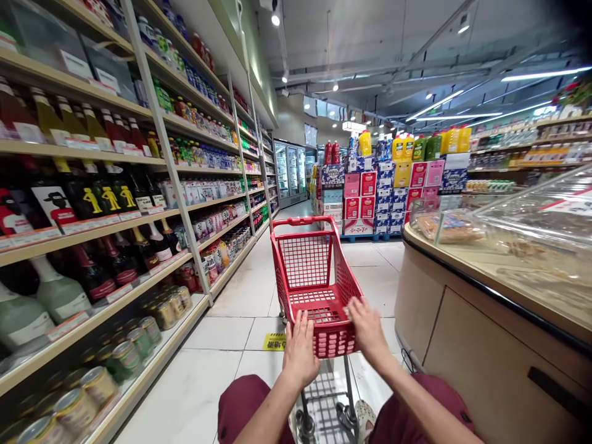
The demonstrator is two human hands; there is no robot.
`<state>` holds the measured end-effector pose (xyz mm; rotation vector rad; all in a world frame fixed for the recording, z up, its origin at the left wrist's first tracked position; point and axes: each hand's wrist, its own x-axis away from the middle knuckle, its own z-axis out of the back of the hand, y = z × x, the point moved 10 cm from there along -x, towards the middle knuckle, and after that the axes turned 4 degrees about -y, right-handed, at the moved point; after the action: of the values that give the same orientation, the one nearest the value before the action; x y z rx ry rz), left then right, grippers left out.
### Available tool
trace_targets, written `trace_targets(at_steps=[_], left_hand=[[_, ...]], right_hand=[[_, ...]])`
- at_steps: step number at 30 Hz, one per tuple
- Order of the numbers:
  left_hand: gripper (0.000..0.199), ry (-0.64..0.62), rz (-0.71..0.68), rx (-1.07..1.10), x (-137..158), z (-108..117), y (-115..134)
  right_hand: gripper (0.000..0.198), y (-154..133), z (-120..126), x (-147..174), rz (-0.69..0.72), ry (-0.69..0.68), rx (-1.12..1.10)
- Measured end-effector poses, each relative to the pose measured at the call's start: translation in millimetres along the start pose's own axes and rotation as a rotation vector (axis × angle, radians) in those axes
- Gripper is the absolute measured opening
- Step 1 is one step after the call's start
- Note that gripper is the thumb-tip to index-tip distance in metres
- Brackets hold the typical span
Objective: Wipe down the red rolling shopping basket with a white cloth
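A small red plastic shopping cart [309,262] stands right in front of me, with a grid-walled basket and a metal frame with wheels below. My left hand [300,354] lies on the near left part of its rim, fingers stretched forward and held straight. At the near right corner is my right hand [369,330], slightly blurred, its fingers bent inward over the rim. A small pale bit shows at those fingertips, too small to name. The basket's floor shows through with no goods on it. The cart's far handle bar [303,220] is untouched.
Tall shelves of bottles and cans [106,265] line the left side. A curved counter [462,302] with clear covers and packed food stands close on the right. Stacked drink cartons [361,197] rise ahead. A yellow floor sticker [274,341] lies on white tiles [222,364].
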<state>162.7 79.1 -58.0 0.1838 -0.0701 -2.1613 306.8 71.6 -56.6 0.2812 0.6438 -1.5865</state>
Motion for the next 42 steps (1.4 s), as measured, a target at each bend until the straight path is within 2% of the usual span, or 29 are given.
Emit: trace_targets(at_steps=[2,3,6,8,10,13,15,17,19,20,22,25,27,29,31,33,36,38,40,42], left_hand=[[0.076,0.009,-0.004,0.011,0,1,1],[0.077,0.014,-0.007,0.014,0,1,2],[0.077,0.038,0.005,0.012,-1,4,-1],[0.079,0.065,0.109,0.010,1,9,-18],[0.079,0.077,0.205,0.005,4,13,-36],[0.080,0.050,0.189,0.001,7,14,-45],[0.081,0.033,0.176,0.008,10,13,-48],[0.081,0.027,0.190,0.012,13,11,-51],[0.081,0.030,0.193,0.013,16,11,-53],[0.082,0.032,0.194,0.016,17,10,-54],[0.085,0.033,0.196,0.037,19,8,-55],[0.087,0.028,0.219,0.099,19,4,-55],[0.086,0.017,0.233,0.122,19,2,-56],[0.084,-0.002,0.228,0.111,20,1,-58],[0.082,-0.013,0.221,0.086,22,1,-61],[0.084,-0.010,0.225,0.073,25,0,-63],[0.085,0.001,0.232,0.099,27,-4,-58],[0.086,0.001,0.249,0.132,28,-11,-53],[0.086,-0.013,0.257,0.143,30,-17,-48],[0.086,-0.045,0.233,0.111,34,-24,-43]], right_hand=[[0.047,9,5,4,-0.065,0.039,0.026],[0.049,1,4,6,-0.039,0.061,0.019],[0.052,-45,-3,15,0.157,0.116,-0.045],[0.054,-61,-3,19,0.252,0.131,-0.075],[0.057,-52,3,18,0.219,0.157,-0.084],[0.057,-35,12,16,0.086,0.230,-0.101],[0.056,-59,8,17,0.141,0.247,-0.124],[0.054,-98,1,20,0.268,0.239,-0.137],[0.054,-121,-2,23,0.367,0.219,-0.133],[0.056,-122,0,24,0.389,0.212,-0.125],[0.061,-106,6,24,0.356,0.202,-0.099],[0.063,-74,13,22,0.190,0.219,-0.068],[0.061,-85,9,21,0.188,0.221,-0.081],[0.059,-113,1,23,0.291,0.203,-0.109],[0.058,-126,-3,26,0.387,0.173,-0.115],[0.060,-106,4,28,0.388,0.170,-0.092],[0.057,-41,26,32,0.236,0.229,-0.067],[0.054,-26,33,37,0.223,0.261,-0.089],[0.052,-48,26,45,0.336,0.275,-0.117],[0.048,-84,8,56,0.467,0.264,-0.129]])
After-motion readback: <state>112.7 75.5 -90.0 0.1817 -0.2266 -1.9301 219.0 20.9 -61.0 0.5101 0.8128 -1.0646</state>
